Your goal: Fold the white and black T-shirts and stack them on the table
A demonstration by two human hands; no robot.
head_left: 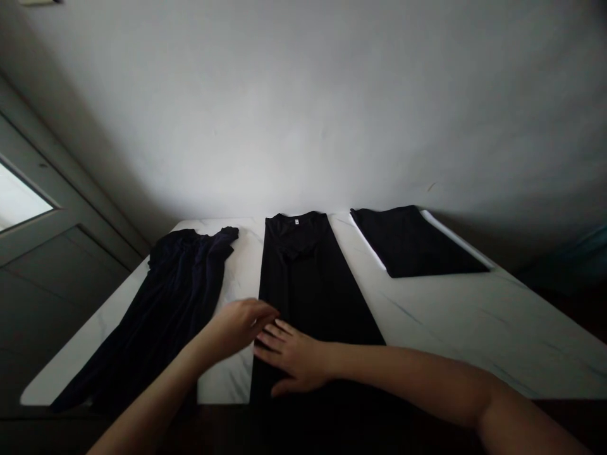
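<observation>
A long black garment (308,284) with a small white neck label lies lengthwise down the middle of the white marble table (478,322). My right hand (291,357) rests flat on its lower left edge, fingers spread. My left hand (237,327) is just beside it, fingertips reaching over that same edge and almost meeting my right fingers. It grips no cloth. To the left lies a crumpled dark navy dress (175,297), spread out, and my left forearm passes near its lower part. The garment's near end is lost in shadow.
A folded black garment (412,243) lies at the far right of the table, on white paper or cloth edges. A white wall (303,107) rises behind the table. A grey door with a bright window (19,199) stands at the left.
</observation>
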